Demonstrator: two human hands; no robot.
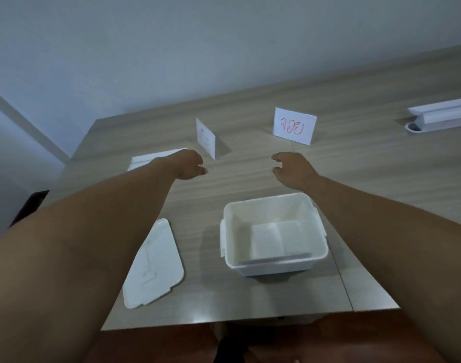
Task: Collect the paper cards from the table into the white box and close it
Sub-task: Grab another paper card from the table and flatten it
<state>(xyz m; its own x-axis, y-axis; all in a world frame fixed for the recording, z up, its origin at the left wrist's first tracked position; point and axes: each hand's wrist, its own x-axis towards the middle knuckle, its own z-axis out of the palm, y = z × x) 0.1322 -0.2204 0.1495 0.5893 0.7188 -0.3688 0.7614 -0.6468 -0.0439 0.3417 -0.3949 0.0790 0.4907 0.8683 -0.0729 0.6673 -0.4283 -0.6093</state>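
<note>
Nearest me, the lid (153, 263) lies flat on the table (381, 205) to my left, partly under my left forearm, well apart from the box (274, 233). The box stands open just right of centre, and white paper already lies flat on its floor; I take that for cards, though I cannot read anything on them.

Past the box both my hands hang over bare wood, holding nothing. My left hand (188, 165) is loosely curled, fingers bent in but closed on nothing. My right hand (292, 170) is half open, thumb and fingers spread like a claw.

Beyond them two cards still stand. The left card (205, 138) is just beyond my left hand, turned nearly edge-on to me, with faint marks I cannot make out. The red card (294, 126), lettered in red, faces me beyond my right hand and a little to the right of it. Left of my left arm a flat white sheet (145, 159) lies half hidden; it may be another card, I cannot tell.

These cards look like folded paper: very light, thin, easy to crease or knock over, and likely to slide if I push them. I judge a soft pinch at the top fold, thumb in front and fingers behind, is the way to lift each.

Far right lies a white holder (441, 119), no part of this job.
</note>
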